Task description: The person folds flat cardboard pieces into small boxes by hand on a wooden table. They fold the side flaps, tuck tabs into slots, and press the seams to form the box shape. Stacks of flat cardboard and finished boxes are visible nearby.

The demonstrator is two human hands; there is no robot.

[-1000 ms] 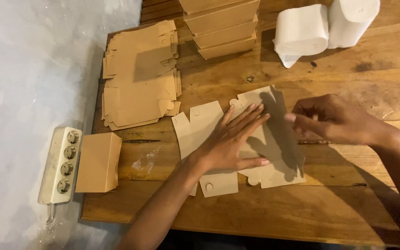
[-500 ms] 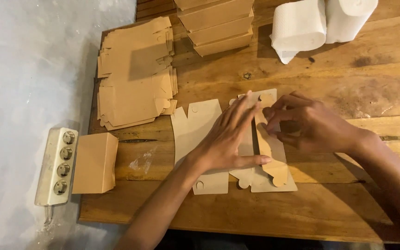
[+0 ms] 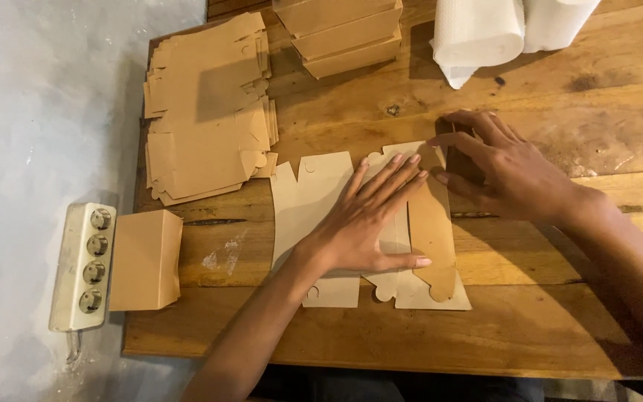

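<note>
Folding barely begun, as I read it: the cardboard blank lies mostly flat on the bench, one long side flap turned over. Left hand is spread flat, pinning the blank beneath the palm, grasping nothing. Right hand presses fingertips on the flap's far end (crease unfinished). Folded box and flat stack lie beyond the left grip.

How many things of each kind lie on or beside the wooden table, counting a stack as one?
Flat cardboard blank under the left hand and right hand: 1
Stack of flat blanks: 1
Stack of folded boxes: 1
Single folded box: 1
White paper rolls: 2
Power strip: 1
Total: 7
</note>
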